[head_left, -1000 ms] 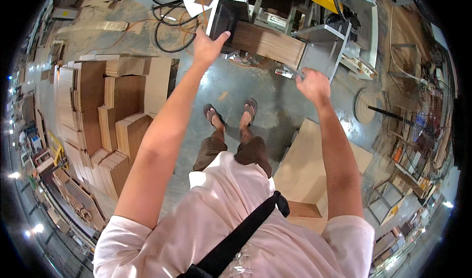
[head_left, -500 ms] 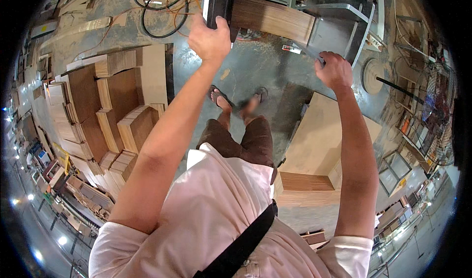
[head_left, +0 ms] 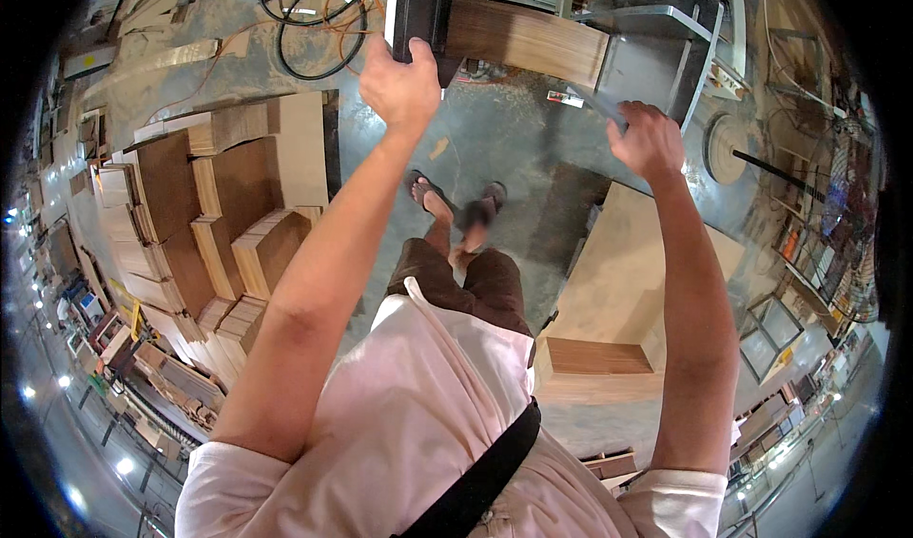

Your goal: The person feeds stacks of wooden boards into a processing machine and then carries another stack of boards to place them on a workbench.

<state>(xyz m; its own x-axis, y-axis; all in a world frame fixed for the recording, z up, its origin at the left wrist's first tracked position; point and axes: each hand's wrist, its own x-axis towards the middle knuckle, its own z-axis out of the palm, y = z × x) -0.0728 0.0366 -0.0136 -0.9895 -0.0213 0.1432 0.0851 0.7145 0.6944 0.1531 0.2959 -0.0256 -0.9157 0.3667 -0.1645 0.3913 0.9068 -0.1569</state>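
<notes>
While your left hand (head_left: 399,86) pinches the near edge of the black-faced panel (head_left: 423,10) and your right hand (head_left: 650,139) is clenched on a slim grey piece (head_left: 601,104), the wood-grain board (head_left: 528,42) lies ahead, between the 2 grips; its long axis runs crosswise, from just right of the left grip to ahead-left of the right. Your left hand appears nearer, though depth is uncertain.

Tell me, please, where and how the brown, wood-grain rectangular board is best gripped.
The board is probably best gripped midway along its long near edge, coming from the person's side: that edge faces the body, while a black block-like machine part borders its left end and a flat grey panel its right.
</notes>
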